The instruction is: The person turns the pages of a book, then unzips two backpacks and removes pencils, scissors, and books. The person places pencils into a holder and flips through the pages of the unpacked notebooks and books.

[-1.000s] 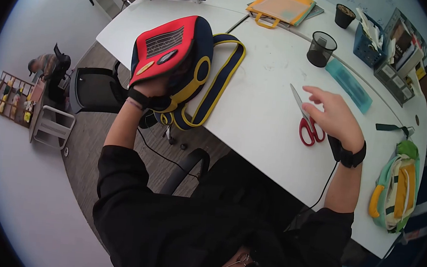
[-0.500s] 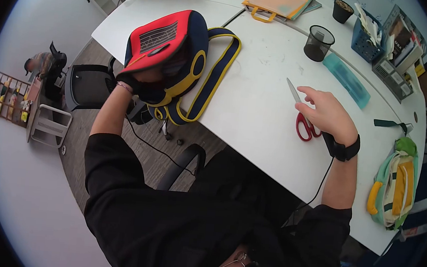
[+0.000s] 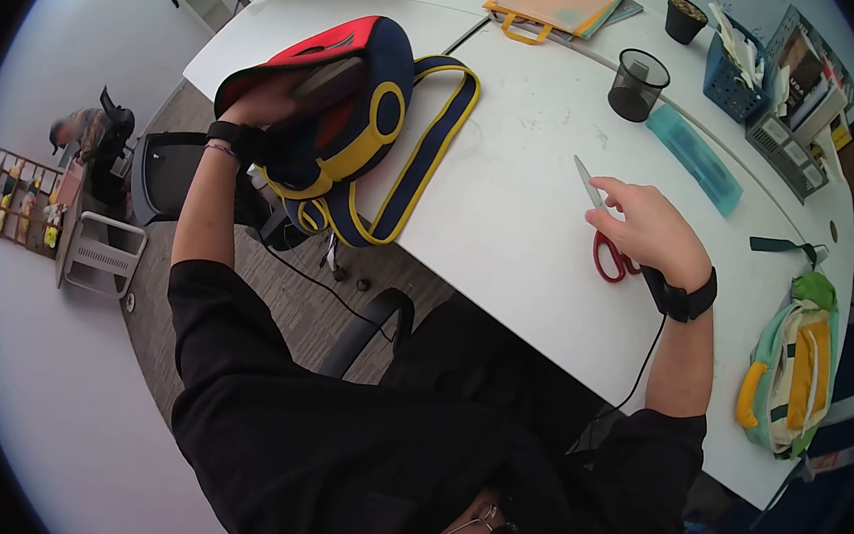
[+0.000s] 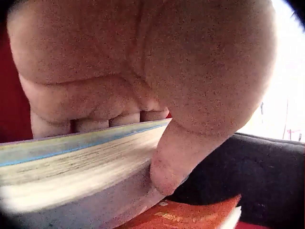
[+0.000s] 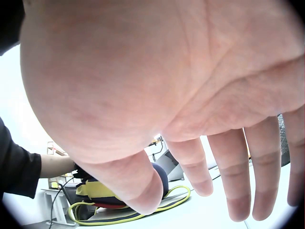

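My left hand (image 3: 259, 105) reaches into the opening of a red and navy bag (image 3: 393, 59) with yellow trim. Inside it, the thumb and fingers grip a thick book (image 4: 81, 176), page edges showing in the left wrist view. An orange-red book (image 4: 190, 214) lies under it, against the dark bag wall. Over the table, my right hand (image 3: 662, 235) hovers with relaxed fingers and holds nothing. Beneath it are red-handled scissors (image 3: 605, 259), partly covered by the hand in the head view.
A navy strap (image 3: 436, 152) trails from the bag onto the white table (image 3: 512, 203). Right of the scissors lie a teal pencil case (image 3: 696, 160), a black mesh cup (image 3: 639, 88) and a green-yellow pouch (image 3: 790, 371). A blue basket (image 3: 734, 85) and yellow folders (image 3: 558, 6) stand farther back.
The left hand has lifted the bag's red flap side and moved up and left, bringing the book into sight at the opening. The right hand stays nearly still above the scissors.
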Tool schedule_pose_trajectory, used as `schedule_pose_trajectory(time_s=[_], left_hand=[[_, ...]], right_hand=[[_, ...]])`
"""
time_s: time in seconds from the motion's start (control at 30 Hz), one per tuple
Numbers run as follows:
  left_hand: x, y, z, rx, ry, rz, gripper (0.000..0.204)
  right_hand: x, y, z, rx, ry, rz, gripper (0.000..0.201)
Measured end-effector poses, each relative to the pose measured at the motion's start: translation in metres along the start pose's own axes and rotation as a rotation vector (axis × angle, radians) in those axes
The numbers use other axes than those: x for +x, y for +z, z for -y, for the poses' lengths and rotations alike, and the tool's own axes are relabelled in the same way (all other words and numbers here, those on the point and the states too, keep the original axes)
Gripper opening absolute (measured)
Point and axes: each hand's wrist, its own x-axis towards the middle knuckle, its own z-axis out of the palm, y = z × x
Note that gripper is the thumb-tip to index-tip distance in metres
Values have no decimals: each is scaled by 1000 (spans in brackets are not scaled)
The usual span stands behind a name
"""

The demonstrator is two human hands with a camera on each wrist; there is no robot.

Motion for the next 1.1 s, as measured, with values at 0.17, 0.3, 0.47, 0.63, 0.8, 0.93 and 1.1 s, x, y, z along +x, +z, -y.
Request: schedule_pose_trajectory(time_s=[0.17, 0.3, 0.47, 0.63, 0.8, 0.93, 1.1], left_hand=[[-6, 22, 11, 250, 153, -220, 44], [-19, 21, -31, 395, 116, -178, 38], [-32, 35, -30, 495, 338, -370, 45], [-42, 66, -26, 390, 385, -399, 47], [-26, 80, -13, 528, 355, -334, 46], [-23, 75, -13, 573, 413, -388, 49], [-17, 79, -3, 566, 448, -322, 52]], right_hand=[[1, 5, 10, -10, -77, 6, 43], [-5, 30, 40, -11, -358, -71, 36], [-10, 57, 99, 50, -714, -84, 29], [4, 80, 123, -9, -776, 17, 19], [24, 98, 154, -22, -798, 99, 26], [64, 120, 182, -82, -799, -16, 24], [126, 154, 184, -146, -677, -221, 25]])
